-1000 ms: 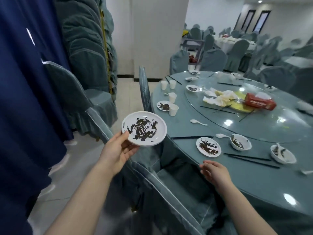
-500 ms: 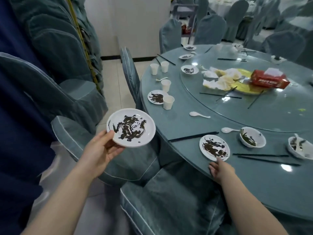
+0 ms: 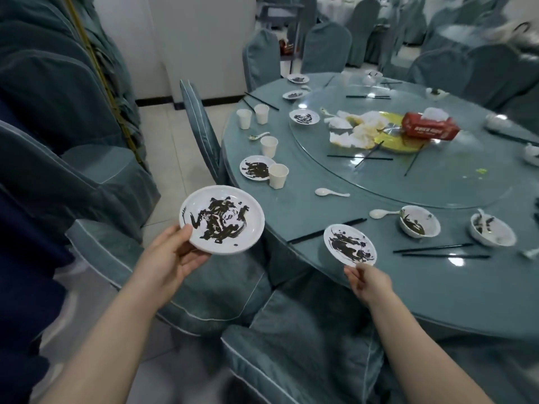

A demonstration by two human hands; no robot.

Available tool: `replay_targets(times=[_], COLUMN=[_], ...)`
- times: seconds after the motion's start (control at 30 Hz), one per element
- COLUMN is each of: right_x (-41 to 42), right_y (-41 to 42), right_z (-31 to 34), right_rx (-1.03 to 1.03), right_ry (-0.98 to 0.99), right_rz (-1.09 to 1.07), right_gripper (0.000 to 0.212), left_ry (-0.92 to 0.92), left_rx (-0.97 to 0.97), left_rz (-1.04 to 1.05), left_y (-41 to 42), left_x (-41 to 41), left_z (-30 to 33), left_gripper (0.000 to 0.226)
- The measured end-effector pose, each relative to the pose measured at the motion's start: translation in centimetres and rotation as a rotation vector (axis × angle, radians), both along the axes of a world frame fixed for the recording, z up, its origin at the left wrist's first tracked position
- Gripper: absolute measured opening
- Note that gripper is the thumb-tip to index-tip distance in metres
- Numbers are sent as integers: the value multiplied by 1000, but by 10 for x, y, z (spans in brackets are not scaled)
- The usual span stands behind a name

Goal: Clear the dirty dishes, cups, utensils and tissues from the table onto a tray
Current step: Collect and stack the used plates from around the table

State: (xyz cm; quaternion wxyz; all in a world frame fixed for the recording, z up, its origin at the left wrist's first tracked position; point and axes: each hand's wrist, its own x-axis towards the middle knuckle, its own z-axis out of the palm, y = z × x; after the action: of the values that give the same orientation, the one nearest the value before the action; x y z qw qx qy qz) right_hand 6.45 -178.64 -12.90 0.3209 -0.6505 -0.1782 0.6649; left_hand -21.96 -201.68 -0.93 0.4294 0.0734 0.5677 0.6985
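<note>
Six dirty plates (image 3: pixel 221 219), four paper cups (image 3: pixel 278 176), two bowls (image 3: pixel 419 221)

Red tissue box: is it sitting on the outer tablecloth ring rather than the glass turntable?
No. The red tissue box stands on the glass turntable, beside the crumpled tissues at its middle.

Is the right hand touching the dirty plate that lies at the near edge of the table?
Touching. The head view shows the right hand with its fingers meeting the near rim of the dirty plate, no gap visible.
</note>
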Motion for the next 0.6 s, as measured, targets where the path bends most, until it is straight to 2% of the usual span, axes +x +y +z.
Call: replay_targets(times=[0.3, 0.6], right_x=[-92, -185], right_y=[-86, -178], right_z=[86, 137], right_rx=[214, 340], right_ry=[128, 203], right_rz=[147, 290], right_gripper=[21, 11], left_ry=[-15, -18], left_rx=[56, 94], left_rz=[-75, -90], left_y=[-44, -111], left_x=[-57, -128], left_z=[13, 16], left_gripper=[13, 19])
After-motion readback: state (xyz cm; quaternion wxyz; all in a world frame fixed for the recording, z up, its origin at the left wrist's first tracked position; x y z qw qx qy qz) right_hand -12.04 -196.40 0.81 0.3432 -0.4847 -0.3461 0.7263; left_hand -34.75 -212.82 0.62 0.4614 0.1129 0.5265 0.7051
